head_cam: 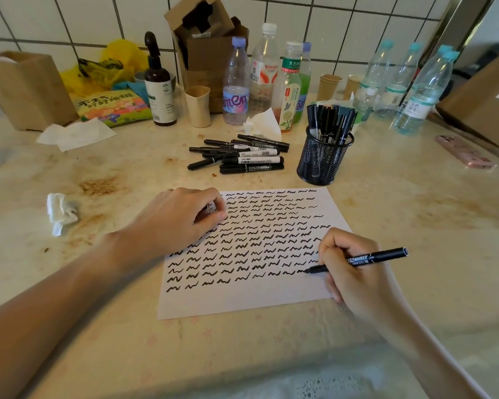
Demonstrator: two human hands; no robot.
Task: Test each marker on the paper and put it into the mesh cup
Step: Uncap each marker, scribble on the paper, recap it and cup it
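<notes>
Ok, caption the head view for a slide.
Right hand scribbles a black marker across the squiggle-filled white paper sheet, left hand steadying it.

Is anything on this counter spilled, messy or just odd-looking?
Yes. Brownish stains mark the counter left of the paper, beside a crumpled tissue. More loose tissues lie near the back. A pink phone lies at the right, near a cardboard box.

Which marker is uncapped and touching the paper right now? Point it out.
The marker gripped in the right hand, its tip on the paper. The pile of markers lies on the counter, and the others stand in the mesh cup.
</notes>
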